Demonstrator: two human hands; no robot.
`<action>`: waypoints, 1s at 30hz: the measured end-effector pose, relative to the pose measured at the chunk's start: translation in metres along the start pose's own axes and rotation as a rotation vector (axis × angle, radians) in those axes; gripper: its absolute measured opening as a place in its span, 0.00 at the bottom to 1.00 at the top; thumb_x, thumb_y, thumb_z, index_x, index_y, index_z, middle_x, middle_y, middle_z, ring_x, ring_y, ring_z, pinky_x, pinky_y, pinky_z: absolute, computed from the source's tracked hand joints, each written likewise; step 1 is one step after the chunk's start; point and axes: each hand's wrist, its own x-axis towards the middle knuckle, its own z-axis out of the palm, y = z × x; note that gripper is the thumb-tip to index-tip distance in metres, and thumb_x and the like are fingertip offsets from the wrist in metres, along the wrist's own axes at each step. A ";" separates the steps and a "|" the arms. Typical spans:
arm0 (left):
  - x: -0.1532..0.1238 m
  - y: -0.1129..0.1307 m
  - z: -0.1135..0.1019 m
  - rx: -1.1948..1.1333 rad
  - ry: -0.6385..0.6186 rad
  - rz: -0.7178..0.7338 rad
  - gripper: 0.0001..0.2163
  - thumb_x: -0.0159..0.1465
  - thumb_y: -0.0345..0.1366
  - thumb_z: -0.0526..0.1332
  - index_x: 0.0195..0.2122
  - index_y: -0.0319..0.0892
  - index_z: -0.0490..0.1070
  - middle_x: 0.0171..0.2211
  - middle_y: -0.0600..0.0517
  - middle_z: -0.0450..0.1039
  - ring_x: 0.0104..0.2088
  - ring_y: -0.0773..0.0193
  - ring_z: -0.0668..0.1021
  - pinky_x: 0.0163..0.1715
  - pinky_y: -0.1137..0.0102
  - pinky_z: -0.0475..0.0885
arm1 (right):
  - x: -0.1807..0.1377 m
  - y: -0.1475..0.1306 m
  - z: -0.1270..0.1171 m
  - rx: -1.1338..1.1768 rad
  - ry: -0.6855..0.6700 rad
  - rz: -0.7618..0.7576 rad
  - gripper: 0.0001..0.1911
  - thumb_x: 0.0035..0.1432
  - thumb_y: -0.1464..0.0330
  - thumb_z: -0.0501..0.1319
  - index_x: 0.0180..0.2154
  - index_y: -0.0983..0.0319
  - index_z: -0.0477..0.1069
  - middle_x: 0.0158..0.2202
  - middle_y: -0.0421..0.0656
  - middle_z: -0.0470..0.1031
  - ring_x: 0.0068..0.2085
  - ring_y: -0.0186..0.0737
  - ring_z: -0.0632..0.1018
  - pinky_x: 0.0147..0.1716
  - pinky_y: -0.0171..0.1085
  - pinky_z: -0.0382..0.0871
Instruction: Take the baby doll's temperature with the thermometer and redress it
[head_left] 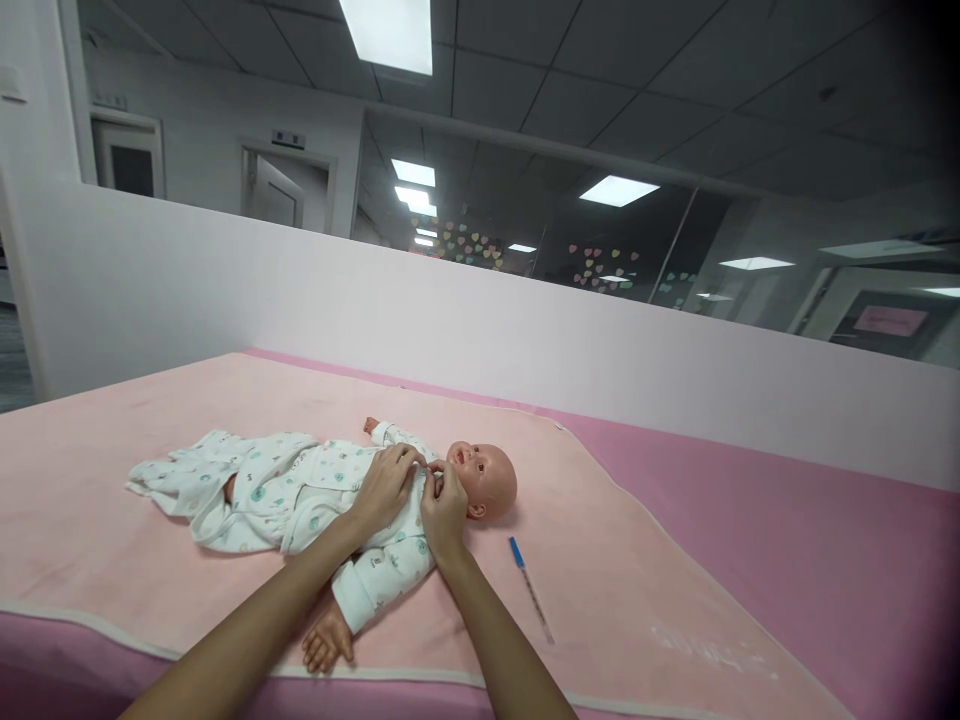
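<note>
A baby doll (491, 480) lies on its back, head to the right, dressed in a white patterned top (397, 570) and matching trousers (262, 490). At the top's neckline, just below the doll's chin, my two hands meet. My left hand (388, 485) lies over the chest with its fingertips closed on the edge of the top. Close beside it, my right hand (444, 505) pinches the collar near the doll's neck. Whatever fastening sits between the fingertips is too small to make out. The doll's arms stretch out to both sides.
A thermometer-like stick with a blue cap (517, 553) lies right of the doll. Beneath everything is a peach pad (630, 580) on a pink mat (720, 500). A low white wall (450, 330) runs behind, with glass panels above it.
</note>
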 end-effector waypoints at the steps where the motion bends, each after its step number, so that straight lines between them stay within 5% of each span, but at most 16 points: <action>1: 0.000 0.001 -0.001 0.003 0.006 -0.006 0.10 0.63 0.29 0.47 0.40 0.44 0.65 0.38 0.51 0.66 0.40 0.61 0.68 0.41 0.64 0.61 | 0.000 0.000 0.000 0.000 -0.002 0.002 0.08 0.57 0.69 0.49 0.33 0.62 0.66 0.29 0.42 0.72 0.28 0.35 0.71 0.29 0.32 0.62; 30: -0.001 0.000 -0.004 -0.129 -0.015 0.035 0.07 0.62 0.34 0.51 0.36 0.44 0.69 0.35 0.52 0.72 0.37 0.63 0.71 0.41 0.66 0.64 | 0.000 0.000 -0.001 0.038 -0.017 0.018 0.09 0.57 0.70 0.49 0.35 0.62 0.66 0.32 0.43 0.73 0.33 0.37 0.73 0.34 0.35 0.65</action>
